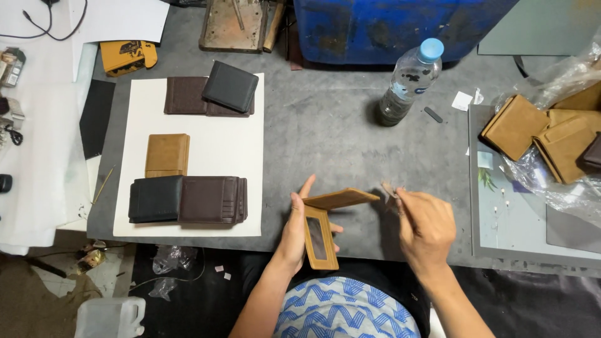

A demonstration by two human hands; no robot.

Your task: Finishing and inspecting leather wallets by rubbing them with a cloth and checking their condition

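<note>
My left hand (293,233) holds a tan leather wallet (327,219) open above the near edge of the grey worktop (338,134). One flap with a clear window hangs down, the other sticks out flat to the right. My right hand (426,226) is just right of the wallet, its fingers pinched on a small brownish scrap (389,189) near the flap's tip. What the scrap is I cannot tell.
A white sheet (216,150) at left carries black, dark brown and tan wallets in small stacks. A plastic water bottle (410,81) stands at the back. More tan wallets (541,134) lie in clear plastic at right. A blue drum (388,25) stands behind the table.
</note>
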